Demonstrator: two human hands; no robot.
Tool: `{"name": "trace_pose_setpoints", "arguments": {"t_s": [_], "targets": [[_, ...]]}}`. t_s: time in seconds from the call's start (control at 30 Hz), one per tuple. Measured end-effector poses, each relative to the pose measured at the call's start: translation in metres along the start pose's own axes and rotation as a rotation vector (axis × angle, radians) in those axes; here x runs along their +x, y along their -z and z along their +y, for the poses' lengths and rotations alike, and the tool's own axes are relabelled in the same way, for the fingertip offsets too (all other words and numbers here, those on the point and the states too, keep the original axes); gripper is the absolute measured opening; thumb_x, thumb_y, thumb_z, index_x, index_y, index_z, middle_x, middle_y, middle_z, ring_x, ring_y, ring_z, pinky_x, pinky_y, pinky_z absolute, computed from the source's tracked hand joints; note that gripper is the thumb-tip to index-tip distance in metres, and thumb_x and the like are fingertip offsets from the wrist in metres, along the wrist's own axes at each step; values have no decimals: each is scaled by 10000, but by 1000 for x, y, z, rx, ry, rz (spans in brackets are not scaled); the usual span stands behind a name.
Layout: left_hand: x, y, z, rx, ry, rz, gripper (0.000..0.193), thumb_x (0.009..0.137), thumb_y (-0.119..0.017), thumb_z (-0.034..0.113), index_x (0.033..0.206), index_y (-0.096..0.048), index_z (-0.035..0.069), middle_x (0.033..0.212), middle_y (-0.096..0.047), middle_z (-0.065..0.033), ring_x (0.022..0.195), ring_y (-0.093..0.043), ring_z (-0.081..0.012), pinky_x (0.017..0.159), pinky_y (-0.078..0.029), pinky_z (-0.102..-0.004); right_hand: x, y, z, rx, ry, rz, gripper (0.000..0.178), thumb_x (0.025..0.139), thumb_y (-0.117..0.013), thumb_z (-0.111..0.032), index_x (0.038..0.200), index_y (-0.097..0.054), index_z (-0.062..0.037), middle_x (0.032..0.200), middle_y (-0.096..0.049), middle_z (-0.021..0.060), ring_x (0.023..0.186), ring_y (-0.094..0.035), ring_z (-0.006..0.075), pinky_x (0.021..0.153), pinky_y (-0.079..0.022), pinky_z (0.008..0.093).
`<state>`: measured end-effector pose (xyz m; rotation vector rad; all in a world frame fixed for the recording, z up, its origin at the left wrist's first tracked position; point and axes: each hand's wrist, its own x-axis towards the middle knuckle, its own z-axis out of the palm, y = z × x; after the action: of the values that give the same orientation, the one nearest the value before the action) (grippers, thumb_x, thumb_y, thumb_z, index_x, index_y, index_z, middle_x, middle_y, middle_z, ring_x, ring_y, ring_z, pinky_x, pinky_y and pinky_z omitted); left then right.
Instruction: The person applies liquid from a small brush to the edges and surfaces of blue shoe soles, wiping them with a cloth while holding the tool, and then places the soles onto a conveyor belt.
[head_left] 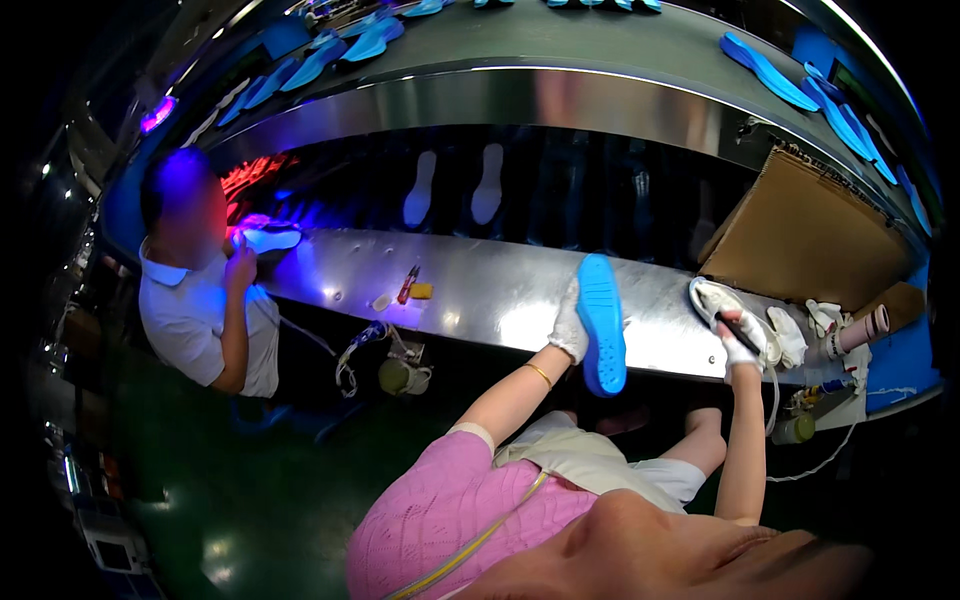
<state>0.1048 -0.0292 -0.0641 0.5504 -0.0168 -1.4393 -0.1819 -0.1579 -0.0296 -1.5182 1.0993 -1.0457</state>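
Observation:
My left hand point(569, 325), in a white glove, is closed on a blue shoe sole point(602, 325). The sole stands nearly upright over the metal bench, its slotted face showing. A white glove covers my right hand point(741, 352) too, with fingertips bare. Those fingers are wrapped round a black-handled tool point(737, 330); its working end cannot be made out. Directly beyond that hand lies a pale, cloth-like bundle with a dark rim point(712, 296), touching or close to the tool.
On the metal bench point(460, 285) lie a red-handled tool point(408, 284) and a yellow block point(421, 291). A cardboard box point(812, 235) stands at right, near white gloves point(787, 337) and a roll point(862, 331). Blue soles point(765, 72) ride the upper belt. A co-worker point(205, 300) holds a sole at left.

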Motion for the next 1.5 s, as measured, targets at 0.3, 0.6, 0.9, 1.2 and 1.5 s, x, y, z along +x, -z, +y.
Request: {"name": "trace_pose_setpoints", "arguments": {"t_s": [0.3,0.6,0.9,1.2,1.5], "targets": [[-69,-68,-26,-52,290,-467,1026,741,-405,864,1407,-406,84,1322,-517,-228,1194,-527,-420,980,-421,-652,-104,-38,-105,172,207,-45,200,802,-727,-50,897,-554,-83,798,-568,-1,732,-544,87,692,-466,244],[-96,-79,-55,-143,216,-461,920,830,-320,815,1470,-322,154,1420,-452,-143,1280,-462,-335,1099,-363,-481,-110,-57,-129,275,142,-34,162,866,-660,-23,952,-523,-37,832,-637,75,748,-634,115,681,-520,250],[-103,-86,-62,143,53,-282,813,891,-378,725,1391,-419,86,1363,-492,-94,1235,-491,-241,1101,-360,-390,-128,-79,-140,253,156,-48,220,809,-704,-18,956,-542,-49,819,-643,51,747,-647,112,688,-526,247],[-100,-82,-50,255,53,-147,838,870,-410,734,1368,-432,60,1323,-523,-134,1184,-529,-273,1048,-427,-417,-138,-74,-135,139,350,-148,173,778,-711,3,916,-613,-33,822,-664,53,755,-636,105,722,-521,238],[-99,-88,-29,356,114,-160,880,856,-405,751,1401,-413,60,1348,-519,-174,1186,-542,-343,1053,-418,-465,-150,-73,-125,-13,536,-154,194,697,-746,27,837,-633,-46,827,-651,109,723,-650,205,685,-510,268]]}}
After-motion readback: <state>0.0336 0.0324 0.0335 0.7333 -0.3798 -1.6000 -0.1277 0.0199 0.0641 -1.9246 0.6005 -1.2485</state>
